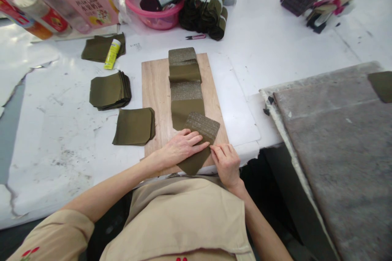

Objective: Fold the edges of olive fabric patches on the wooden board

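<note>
An olive fabric piece [200, 138] with a textured grey-green upper part lies tilted at the near end of a wooden board [156, 89]. My left hand [180, 147] lies flat on it, fingers stretched out and pressing it down. My right hand [226, 163] pinches the piece's right edge with fingers together. Behind it, a row of similar pieces [184, 85] overlaps along the board toward the far end.
Two stacks of olive fabric squares [110, 89] [134, 127] sit left of the board, with a yellow glue tube [112, 54] farther back. A pink basin [153, 4], rolled fabric bundles [206, 8] and small scissors [196, 37] stand behind. A grey felt pad [337, 138] lies at the right.
</note>
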Motion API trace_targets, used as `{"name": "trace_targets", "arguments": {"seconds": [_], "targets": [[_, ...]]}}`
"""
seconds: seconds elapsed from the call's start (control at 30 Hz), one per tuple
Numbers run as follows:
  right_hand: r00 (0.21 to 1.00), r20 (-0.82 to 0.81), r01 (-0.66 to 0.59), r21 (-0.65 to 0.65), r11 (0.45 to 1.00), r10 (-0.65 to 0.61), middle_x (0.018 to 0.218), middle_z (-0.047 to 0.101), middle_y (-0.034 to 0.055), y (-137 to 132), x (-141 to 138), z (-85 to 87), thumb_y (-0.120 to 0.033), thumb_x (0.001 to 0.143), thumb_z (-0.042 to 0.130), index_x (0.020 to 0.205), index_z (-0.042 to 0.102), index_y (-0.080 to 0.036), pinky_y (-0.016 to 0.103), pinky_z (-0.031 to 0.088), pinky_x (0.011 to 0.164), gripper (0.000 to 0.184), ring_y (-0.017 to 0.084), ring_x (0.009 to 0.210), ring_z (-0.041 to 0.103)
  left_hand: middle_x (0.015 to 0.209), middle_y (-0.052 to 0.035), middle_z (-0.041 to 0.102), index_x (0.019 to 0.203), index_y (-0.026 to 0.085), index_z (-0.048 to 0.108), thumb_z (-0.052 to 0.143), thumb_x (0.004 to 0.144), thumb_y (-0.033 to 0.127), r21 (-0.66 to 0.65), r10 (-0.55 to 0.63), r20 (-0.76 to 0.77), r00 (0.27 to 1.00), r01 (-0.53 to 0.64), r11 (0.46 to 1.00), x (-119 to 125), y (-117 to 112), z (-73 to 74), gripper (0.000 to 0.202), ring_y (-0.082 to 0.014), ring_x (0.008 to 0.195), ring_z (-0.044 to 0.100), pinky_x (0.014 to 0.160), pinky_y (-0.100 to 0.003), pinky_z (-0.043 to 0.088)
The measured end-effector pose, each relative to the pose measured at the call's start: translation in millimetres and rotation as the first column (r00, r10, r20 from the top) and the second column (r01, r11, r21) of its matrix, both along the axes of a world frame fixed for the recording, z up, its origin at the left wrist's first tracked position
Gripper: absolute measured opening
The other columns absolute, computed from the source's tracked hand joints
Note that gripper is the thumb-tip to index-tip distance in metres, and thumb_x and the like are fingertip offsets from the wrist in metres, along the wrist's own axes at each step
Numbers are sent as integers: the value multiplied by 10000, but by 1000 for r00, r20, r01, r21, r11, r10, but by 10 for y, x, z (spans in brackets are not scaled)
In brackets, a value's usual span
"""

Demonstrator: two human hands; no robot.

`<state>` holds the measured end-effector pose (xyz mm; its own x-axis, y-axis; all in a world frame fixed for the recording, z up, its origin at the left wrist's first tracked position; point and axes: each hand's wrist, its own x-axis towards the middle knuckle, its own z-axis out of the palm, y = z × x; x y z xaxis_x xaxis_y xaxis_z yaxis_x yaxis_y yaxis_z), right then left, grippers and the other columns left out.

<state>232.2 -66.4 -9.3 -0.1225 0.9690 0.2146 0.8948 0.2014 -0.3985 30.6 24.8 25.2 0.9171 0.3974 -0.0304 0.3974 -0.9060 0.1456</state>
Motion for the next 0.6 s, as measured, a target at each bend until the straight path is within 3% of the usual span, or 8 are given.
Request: {"name": "trace_targets", "arguments": {"seconds": [0.27, 0.6], "targets": [[999, 29, -44, 7, 999, 44, 888, 648, 49, 0, 32, 13, -210, 948, 528, 1009, 682, -214, 295, 406, 757, 166, 177, 850, 520, 1111, -90, 583, 1344, 236, 462, 370, 1005, 199, 22, -17, -41, 999, 18, 1000, 19, -5, 8, 352, -207, 1051, 518, 884, -365, 355], [998, -53, 23, -11, 1000, -23, 904, 655, 59, 5, 53, 17, -238, 950, 530, 1003, 679, -188, 299, 428, 778, 166, 178, 848, 542, 1077, -83, 588, 1314, 233, 491, 439, 979, 187, 53, -19, -14, 1000, 19, 998, 10, -12, 4, 342, -205, 989, 531, 849, -357, 361]]}}
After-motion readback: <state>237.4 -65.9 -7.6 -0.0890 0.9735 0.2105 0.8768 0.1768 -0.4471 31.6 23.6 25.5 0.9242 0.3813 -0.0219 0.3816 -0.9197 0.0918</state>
